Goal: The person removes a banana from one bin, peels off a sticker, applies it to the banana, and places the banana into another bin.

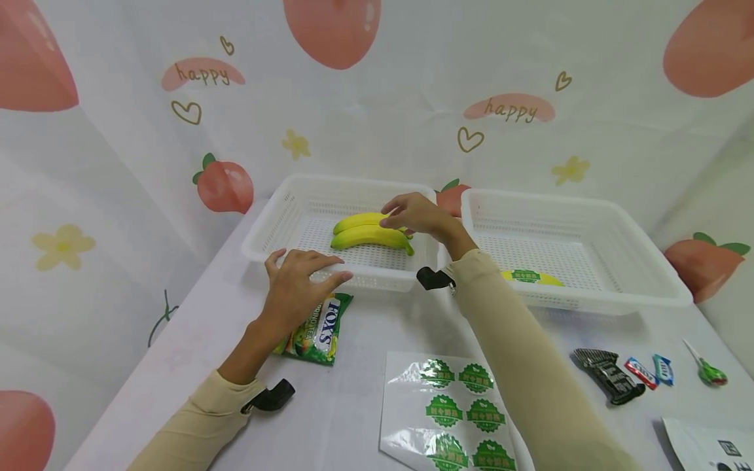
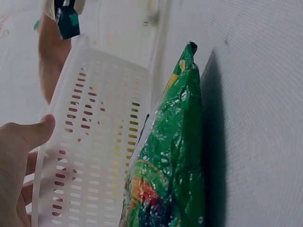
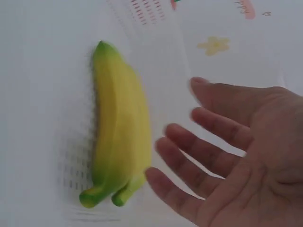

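Observation:
Two yellow bananas (image 1: 371,237) with green tips lie side by side in the left white plastic basket (image 1: 277,256). Over that basket, my right hand (image 1: 417,214) hovers at the bananas' right end with its fingers spread and loosely bent. The right wrist view shows an empty palm beside the bananas (image 3: 118,123). My left hand (image 1: 300,281) is at the basket's front rim, thumb toward me and fingers reaching over the edge, holding nothing loose. Just below it lies a green FOX'S candy bag (image 1: 321,330), partly hidden by the hand; this bag (image 2: 175,142) looms large in the left wrist view.
To the right stands a second white basket (image 1: 624,302) with a yellow item bearing a green sticker (image 1: 524,276). Nearer lie a sheet of green round stickers (image 1: 406,399), a black wrapped packet (image 1: 612,379), two small candies (image 1: 662,369), a lollipop (image 1: 711,374) and a white packet (image 1: 707,445).

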`<state>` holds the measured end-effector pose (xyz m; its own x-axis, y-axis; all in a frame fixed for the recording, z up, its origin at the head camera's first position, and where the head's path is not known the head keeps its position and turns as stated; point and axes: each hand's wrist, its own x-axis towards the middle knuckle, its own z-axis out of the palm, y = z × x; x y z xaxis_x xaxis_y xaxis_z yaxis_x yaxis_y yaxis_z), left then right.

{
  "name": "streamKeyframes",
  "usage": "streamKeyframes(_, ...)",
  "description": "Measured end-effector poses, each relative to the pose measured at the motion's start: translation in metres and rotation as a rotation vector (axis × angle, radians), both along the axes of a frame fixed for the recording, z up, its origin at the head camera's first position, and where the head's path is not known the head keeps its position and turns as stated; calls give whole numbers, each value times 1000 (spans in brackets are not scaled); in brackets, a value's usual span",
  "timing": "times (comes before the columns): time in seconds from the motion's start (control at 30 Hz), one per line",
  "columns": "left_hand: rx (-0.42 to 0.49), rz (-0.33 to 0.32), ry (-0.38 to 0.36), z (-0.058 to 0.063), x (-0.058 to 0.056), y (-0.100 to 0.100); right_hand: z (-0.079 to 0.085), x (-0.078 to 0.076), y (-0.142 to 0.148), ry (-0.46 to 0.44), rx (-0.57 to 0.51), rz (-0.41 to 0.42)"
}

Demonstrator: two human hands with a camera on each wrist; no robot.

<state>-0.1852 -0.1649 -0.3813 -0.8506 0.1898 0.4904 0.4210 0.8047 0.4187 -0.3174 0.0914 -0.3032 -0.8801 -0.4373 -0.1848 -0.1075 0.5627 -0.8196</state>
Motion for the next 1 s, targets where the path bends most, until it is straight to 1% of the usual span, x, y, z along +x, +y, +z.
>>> streamKeyframes(0.13, 8, -7, 8, -1, 0, 0, 3, -4, -4, -45, 48, 0)
streamKeyframes(0.27, 11, -8, 13, -2, 0, -1, 4, -8, -7, -68, 93, 0)
streamKeyframes(0.47, 5, -1, 2, -1, 0, -1, 1, -11, -11, -101, 99, -12)
streamKeyframes(0.6, 7, 2, -2, -2, -1, 0, -2, -13, -13, -129, 107, -4)
streamKeyframes(0.77, 7, 4, 6, -2, -1, -1, -5, -15, -15, -146, 133, 4)
streamKeyframes(1.0, 4, 4, 5, -1, -1, 0, -9, -18, -18, -197, 169, -5)
